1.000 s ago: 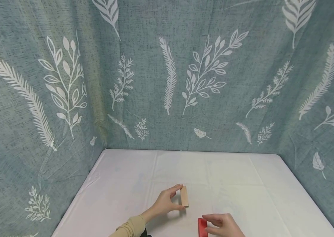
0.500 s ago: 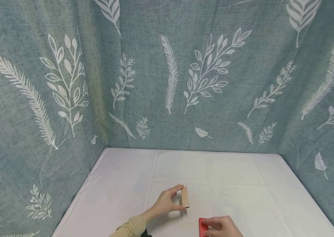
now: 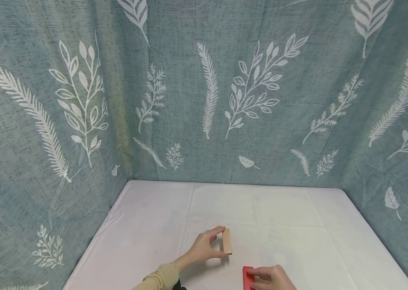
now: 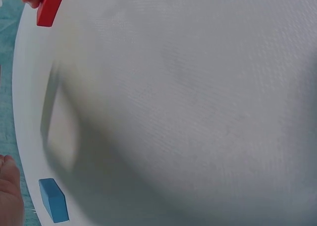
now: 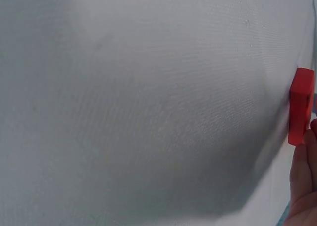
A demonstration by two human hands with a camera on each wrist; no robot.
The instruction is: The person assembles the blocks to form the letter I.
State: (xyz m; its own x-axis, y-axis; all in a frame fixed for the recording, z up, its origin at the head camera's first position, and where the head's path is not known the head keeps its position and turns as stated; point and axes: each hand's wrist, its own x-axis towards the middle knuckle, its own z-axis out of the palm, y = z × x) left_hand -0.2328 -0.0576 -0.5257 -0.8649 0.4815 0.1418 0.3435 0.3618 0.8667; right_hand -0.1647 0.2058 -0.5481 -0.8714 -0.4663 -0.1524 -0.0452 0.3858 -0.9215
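Between thumb and fingertips, my left hand (image 3: 201, 247) grips a flat light-wood block (image 3: 227, 241) by its two ends, above its shadow on the white cloth. In the left wrist view part of that hand (image 4: 9, 194) shows at the lower left edge. Close by stands a blue block (image 4: 54, 200), mostly hidden behind the hand in the head view. Nearer the front, my right hand (image 3: 273, 277) pinches a red block (image 3: 246, 277) with curled fingers. The right wrist view has the red block (image 5: 300, 107) upright at the right edge, fingers at its lower end.
A white cloth (image 3: 283, 213) covers the table. Blue-green curtains (image 3: 182, 100) with white leaf prints enclose it at the back and both sides. A light sleeve (image 3: 160, 277) and a black piece (image 3: 177, 285) are at my left wrist.
My right fingers have moved in over the red block and drawn closer together. The left hand keeps its grip on the wooden block. A sliver of blue now shows behind the left fingers.
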